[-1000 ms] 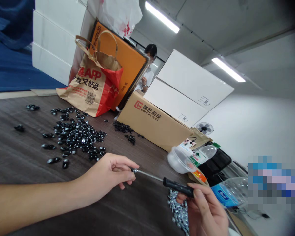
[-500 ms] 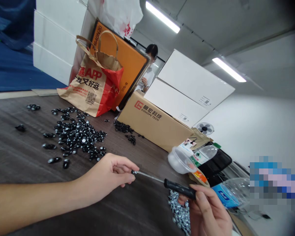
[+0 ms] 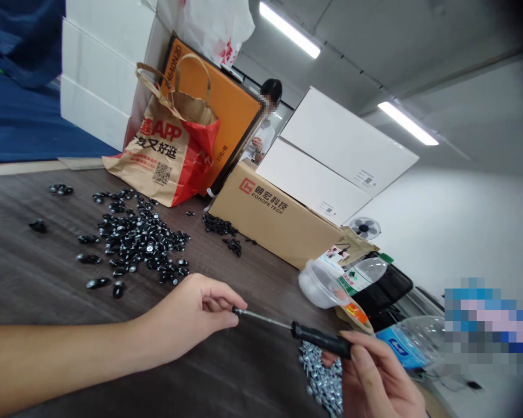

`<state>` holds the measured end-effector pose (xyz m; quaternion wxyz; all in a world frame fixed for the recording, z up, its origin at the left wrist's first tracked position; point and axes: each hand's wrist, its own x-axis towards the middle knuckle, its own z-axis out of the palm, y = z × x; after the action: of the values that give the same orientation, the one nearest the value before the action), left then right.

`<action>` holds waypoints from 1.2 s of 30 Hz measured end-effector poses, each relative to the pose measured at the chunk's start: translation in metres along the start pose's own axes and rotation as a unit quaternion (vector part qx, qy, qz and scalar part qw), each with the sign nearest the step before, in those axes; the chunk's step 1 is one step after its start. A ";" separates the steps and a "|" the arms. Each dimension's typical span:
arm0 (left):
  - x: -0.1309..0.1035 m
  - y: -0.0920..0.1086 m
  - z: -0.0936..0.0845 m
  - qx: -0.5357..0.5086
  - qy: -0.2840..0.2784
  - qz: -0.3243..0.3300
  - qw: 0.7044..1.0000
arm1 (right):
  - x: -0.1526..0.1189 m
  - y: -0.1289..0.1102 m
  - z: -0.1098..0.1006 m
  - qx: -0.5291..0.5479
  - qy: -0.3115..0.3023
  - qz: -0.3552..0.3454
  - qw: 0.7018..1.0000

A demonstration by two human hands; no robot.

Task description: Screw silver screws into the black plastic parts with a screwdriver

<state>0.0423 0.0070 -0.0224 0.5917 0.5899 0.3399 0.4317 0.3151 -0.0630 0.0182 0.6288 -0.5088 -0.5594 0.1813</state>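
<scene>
My right hand [image 3: 381,374] is closed round the black handle of a screwdriver [image 3: 320,341], low on the right. Its thin metal shaft points left to a small black part [image 3: 235,311], pinched between the thumb and fingers of my left hand [image 3: 196,305]. The screwdriver's tip meets that part; my fingers mostly hide it. Below the handle lies a heap of silver screws [image 3: 320,377], partly covered by my right hand. A large pile of small black parts with silver screw heads [image 3: 143,238] is spread on the table to the left.
Smaller black parts [image 3: 218,224] lie before a cardboard box [image 3: 274,215] carrying white boxes [image 3: 331,151]. A paper bag [image 3: 161,151] stands at the table's back. On the right are a plastic tub [image 3: 322,284] and bottles [image 3: 401,342]. A person [image 3: 264,130] is behind the boxes.
My right hand and the screwdriver's handle have shifted slightly right and down. My left hand keeps its pinch at almost the same place.
</scene>
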 end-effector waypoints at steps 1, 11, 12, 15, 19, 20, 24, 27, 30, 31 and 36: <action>0.000 0.000 0.000 0.005 0.002 -0.001 1.000 | 0.000 -0.001 0.000 -0.003 -0.001 -0.002 1.000; 0.002 0.003 0.000 0.037 0.006 0.012 0.999 | 0.001 -0.003 0.003 -0.006 0.030 -0.023 0.999; 0.002 0.004 -0.001 0.039 0.006 0.012 0.999 | 0.002 -0.004 0.003 -0.008 0.030 -0.022 0.999; 0.000 0.006 -0.001 0.038 0.006 0.013 0.999 | 0.001 -0.006 0.003 -0.024 0.007 -0.024 0.999; -0.001 0.006 0.000 0.040 0.007 0.011 0.999 | -0.005 0.001 0.011 -0.101 -0.004 -0.036 0.994; -0.001 0.005 0.000 0.042 0.008 0.010 0.999 | -0.007 0.004 0.014 -0.129 0.005 -0.033 0.991; 0.000 -0.003 0.000 0.059 0.014 0.008 0.998 | -0.010 0.016 0.030 -0.224 -0.014 -0.010 0.974; 0.002 -0.008 -0.002 0.081 0.015 0.015 0.997 | -0.007 0.018 0.033 -0.227 -0.051 -0.002 0.972; 0.005 -0.011 -0.004 0.096 0.013 0.024 0.995 | -0.008 0.019 0.027 -0.205 -0.102 0.001 0.973; 0.006 -0.011 -0.005 0.099 0.013 0.026 0.995 | -0.009 0.020 0.025 -0.204 -0.126 0.001 0.971; 0.010 -0.015 -0.009 0.108 0.013 0.029 0.994 | -0.014 0.020 0.026 -0.288 -0.247 -0.017 0.925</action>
<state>0.0395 0.0214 -0.0369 0.5071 0.6545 0.3750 0.4168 0.2941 -0.0545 -0.0093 0.2996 -0.5974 -0.7339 0.1214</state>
